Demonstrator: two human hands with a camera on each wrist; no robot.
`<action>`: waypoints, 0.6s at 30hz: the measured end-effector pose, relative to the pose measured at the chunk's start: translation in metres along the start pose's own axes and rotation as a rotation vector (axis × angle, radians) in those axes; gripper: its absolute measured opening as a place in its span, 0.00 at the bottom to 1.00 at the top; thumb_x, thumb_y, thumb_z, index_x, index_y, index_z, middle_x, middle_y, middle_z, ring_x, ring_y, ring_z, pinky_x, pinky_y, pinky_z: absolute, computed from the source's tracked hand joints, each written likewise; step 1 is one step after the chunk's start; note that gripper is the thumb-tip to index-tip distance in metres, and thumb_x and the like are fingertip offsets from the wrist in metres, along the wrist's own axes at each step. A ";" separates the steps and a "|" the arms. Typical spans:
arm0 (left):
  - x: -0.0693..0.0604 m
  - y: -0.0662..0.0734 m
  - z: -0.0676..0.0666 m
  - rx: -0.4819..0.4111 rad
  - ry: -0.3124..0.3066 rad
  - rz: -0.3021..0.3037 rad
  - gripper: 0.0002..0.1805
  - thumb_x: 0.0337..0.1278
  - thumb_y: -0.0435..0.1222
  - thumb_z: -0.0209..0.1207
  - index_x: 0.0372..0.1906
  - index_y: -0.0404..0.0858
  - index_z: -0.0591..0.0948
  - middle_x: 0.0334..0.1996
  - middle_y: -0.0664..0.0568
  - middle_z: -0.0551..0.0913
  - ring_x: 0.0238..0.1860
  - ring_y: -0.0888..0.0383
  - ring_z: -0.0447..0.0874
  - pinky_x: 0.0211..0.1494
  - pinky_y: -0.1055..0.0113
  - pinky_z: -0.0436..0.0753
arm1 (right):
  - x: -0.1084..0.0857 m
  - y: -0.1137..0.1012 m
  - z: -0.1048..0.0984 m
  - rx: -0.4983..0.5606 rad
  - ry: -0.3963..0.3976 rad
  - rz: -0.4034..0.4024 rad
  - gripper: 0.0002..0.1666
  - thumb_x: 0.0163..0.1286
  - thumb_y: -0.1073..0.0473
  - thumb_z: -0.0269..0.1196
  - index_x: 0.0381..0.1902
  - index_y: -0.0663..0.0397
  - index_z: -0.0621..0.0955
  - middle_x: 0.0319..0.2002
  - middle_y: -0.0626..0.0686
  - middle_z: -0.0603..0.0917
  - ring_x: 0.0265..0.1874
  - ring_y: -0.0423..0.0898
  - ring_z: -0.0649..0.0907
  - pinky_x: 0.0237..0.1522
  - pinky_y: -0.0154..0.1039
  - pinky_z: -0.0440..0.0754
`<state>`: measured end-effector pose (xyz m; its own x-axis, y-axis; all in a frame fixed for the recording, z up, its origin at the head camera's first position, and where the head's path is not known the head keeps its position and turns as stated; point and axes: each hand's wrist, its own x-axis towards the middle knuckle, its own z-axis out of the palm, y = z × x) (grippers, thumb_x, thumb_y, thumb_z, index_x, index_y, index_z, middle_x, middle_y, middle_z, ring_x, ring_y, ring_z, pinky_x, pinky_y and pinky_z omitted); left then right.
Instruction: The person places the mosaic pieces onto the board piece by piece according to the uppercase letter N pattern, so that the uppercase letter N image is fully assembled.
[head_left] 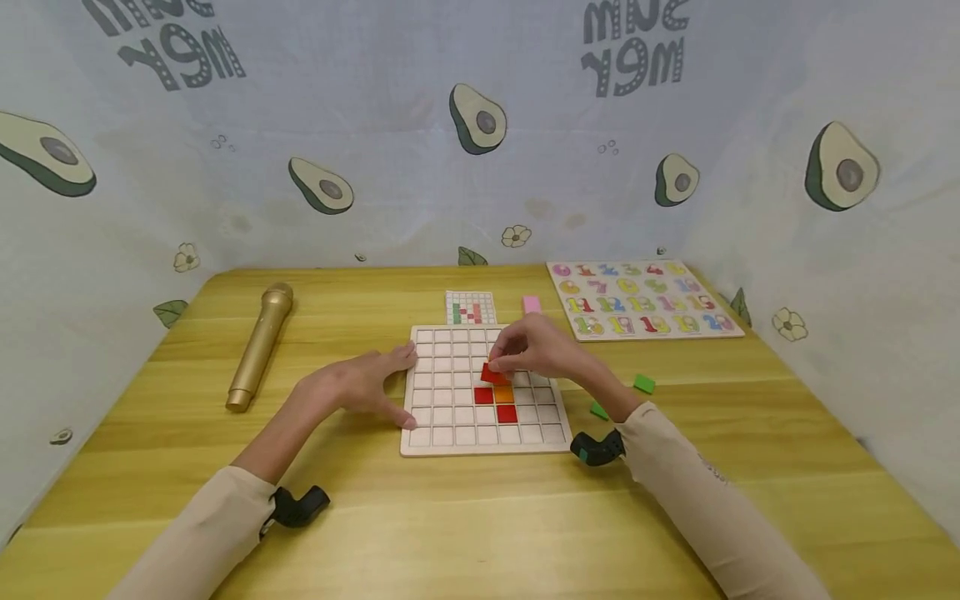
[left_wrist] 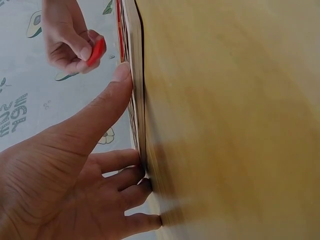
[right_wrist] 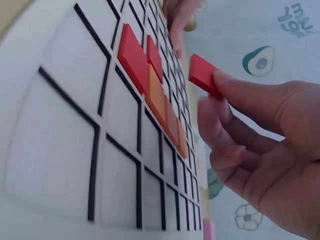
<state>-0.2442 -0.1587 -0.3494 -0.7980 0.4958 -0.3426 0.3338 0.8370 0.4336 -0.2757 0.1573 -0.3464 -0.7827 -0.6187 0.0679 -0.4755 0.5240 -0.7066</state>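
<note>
My right hand (head_left: pixel 542 346) pinches a red square tile (right_wrist: pixel 202 74) between thumb and fingers, slightly above the white grid board (head_left: pixel 442 435). Set in the board's squares are a red tile (head_left: pixel 483 396), a second red tile (head_left: pixel 507 414) and an orange tile (head_left: pixel 503 394). More orange tiles (right_wrist: pixel 171 120) run on in a line in the right wrist view; the right hand partly hides them in the head view. My left hand (head_left: pixel 365 383) rests at the board's left edge, fingers spread, thumb touching near the front left corner.
Behind the board lie a small pattern card (head_left: pixel 470 308) and a pink block (head_left: pixel 531 304). A number puzzle board (head_left: pixel 641 300) is at the back right. Green tiles (head_left: pixel 644 383) lie beside the right forearm. A gold microphone (head_left: pixel 259 347) lies on the left of the wooden table (head_left: pixel 450 525).
</note>
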 end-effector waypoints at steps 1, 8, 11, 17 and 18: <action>0.001 0.000 0.000 -0.001 0.000 0.001 0.64 0.56 0.59 0.77 0.88 0.41 0.55 0.89 0.46 0.45 0.86 0.34 0.48 0.85 0.37 0.55 | 0.002 -0.001 0.002 0.004 0.007 0.012 0.03 0.70 0.66 0.75 0.36 0.61 0.91 0.29 0.49 0.90 0.29 0.48 0.85 0.39 0.35 0.85; 0.000 -0.001 0.000 0.011 0.001 0.000 0.63 0.57 0.60 0.77 0.88 0.42 0.55 0.89 0.47 0.45 0.86 0.34 0.48 0.84 0.37 0.55 | 0.018 -0.007 0.016 0.042 0.008 0.032 0.03 0.70 0.67 0.74 0.36 0.62 0.92 0.30 0.50 0.90 0.29 0.47 0.83 0.36 0.35 0.84; 0.000 0.001 0.000 0.015 -0.002 -0.007 0.63 0.57 0.60 0.77 0.88 0.42 0.56 0.89 0.47 0.46 0.86 0.34 0.49 0.84 0.38 0.56 | 0.024 -0.009 0.020 0.026 0.004 0.039 0.03 0.71 0.67 0.74 0.36 0.62 0.92 0.30 0.50 0.90 0.29 0.45 0.82 0.37 0.34 0.83; 0.001 0.001 0.000 0.002 -0.004 -0.019 0.64 0.56 0.61 0.76 0.89 0.43 0.55 0.89 0.48 0.45 0.86 0.35 0.48 0.84 0.37 0.55 | 0.031 -0.013 0.023 -0.036 0.003 0.034 0.03 0.71 0.66 0.74 0.36 0.60 0.93 0.31 0.49 0.90 0.32 0.44 0.81 0.41 0.34 0.82; 0.001 0.001 0.000 0.002 -0.004 -0.018 0.64 0.56 0.61 0.76 0.89 0.43 0.55 0.89 0.48 0.45 0.86 0.35 0.48 0.84 0.37 0.55 | 0.032 -0.013 0.023 -0.048 0.001 0.028 0.03 0.71 0.66 0.74 0.36 0.60 0.93 0.31 0.49 0.90 0.32 0.44 0.81 0.41 0.34 0.82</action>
<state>-0.2449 -0.1571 -0.3489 -0.8019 0.4814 -0.3537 0.3201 0.8462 0.4260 -0.2854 0.1167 -0.3510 -0.7962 -0.6030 0.0492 -0.4722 0.5686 -0.6736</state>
